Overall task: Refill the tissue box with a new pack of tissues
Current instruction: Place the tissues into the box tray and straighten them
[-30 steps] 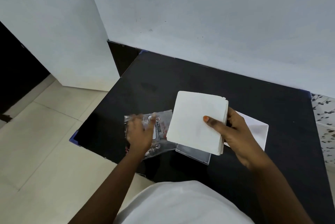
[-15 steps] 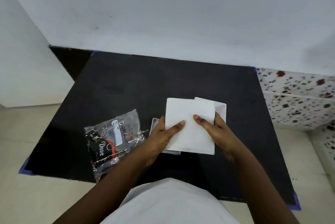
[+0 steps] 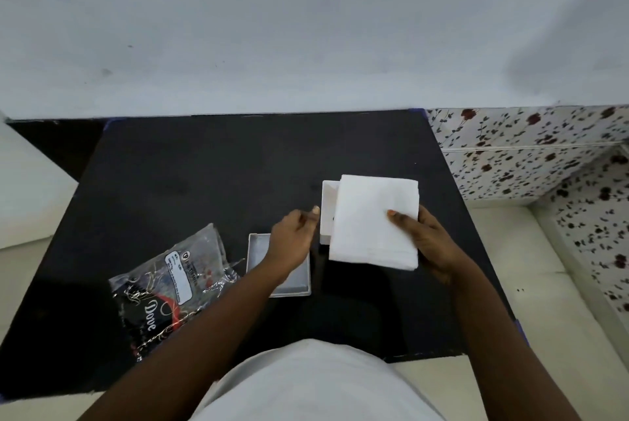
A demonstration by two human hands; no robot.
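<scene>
Black matte tabletop [image 3: 204,165] carries the white open tissue box [image 3: 328,206]. Right hand [image 3: 425,240] pinches the soft white tissue stack [image 3: 372,219] above it; left hand [image 3: 292,240], fingers loosely curled, holds nothing. Stack appears light, floppy: support opposite edges.

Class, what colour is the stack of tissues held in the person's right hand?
Plain white, in the head view: the square stack of paper tissues in the right hand.
</scene>
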